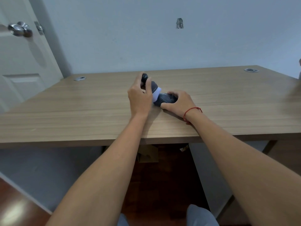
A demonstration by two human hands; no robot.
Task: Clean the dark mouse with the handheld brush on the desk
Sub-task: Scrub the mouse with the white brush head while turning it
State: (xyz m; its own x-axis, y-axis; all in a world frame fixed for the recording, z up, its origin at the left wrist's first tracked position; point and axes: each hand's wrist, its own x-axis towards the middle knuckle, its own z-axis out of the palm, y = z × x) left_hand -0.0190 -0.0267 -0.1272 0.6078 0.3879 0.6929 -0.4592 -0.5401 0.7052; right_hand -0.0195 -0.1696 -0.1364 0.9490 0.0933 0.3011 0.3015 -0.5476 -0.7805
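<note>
The desk (81,111) had a flat top of light brown laminate with a long straight wood grain, and its front edge was square and a bit darker. Two round grey cable grommets (80,78) sat in the back corners of the top.

The dark mouse (166,99) lay about in the middle of the desk. Its shell was smooth, rounded and matt, nearly black. The right hand (178,103) was closed loosely around it from the right side: the fingers curved over the far side and the thumb pressed at the near end, so the mouse was held down on the wood. A thin red string bracelet (191,111) went around this wrist.

The left hand (140,98) was wrapped around the handheld brush (150,85), with the fingers closed on its body. The brush had a rounded dark knob at the far end, a thick dark grey barrel that looked matt, and a pale, whitish head of bristles at the near end. It was tilted, the knob pointing away to the wall, and the pale head touched the left end of the mouse. Single bristles were too blurred to see.

Behind the desk stood a plain pale blue wall, and at the left a white panel door (24,62) with a shiny round metal knob (20,29).
</note>
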